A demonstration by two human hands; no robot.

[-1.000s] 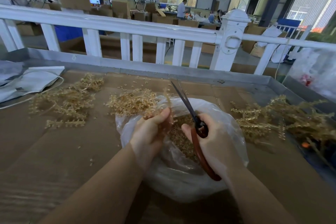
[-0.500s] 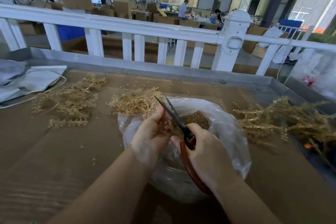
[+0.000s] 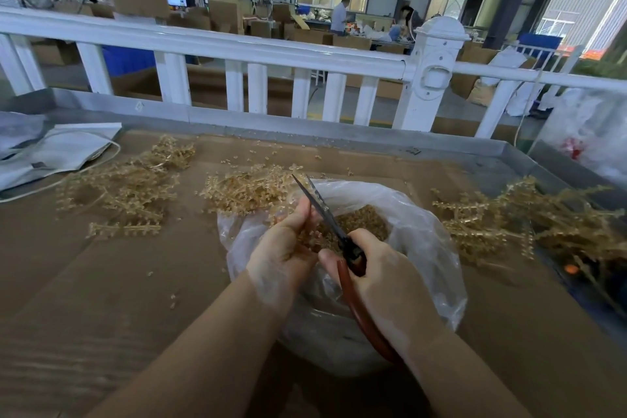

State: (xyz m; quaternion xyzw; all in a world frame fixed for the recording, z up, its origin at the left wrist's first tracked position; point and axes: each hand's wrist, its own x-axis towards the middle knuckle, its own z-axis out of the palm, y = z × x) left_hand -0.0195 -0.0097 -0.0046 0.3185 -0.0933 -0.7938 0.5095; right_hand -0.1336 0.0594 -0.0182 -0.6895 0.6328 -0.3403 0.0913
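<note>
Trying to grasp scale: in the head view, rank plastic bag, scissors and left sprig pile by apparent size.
plastic bag
left sprig pile
scissors (thin; nearer the camera, so rank unsure)

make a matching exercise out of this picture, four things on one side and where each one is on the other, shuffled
Things:
1. scissors
2. golden sprig
3. clear plastic bag
4. white railing

Places:
a. beyond the far edge of the table
b. gripped in the right hand
c. on the table, open, with cut golden bits inside
d. pinched in the left hand

Pairs: 1-b, 2-d, 3-c, 4-a
</note>
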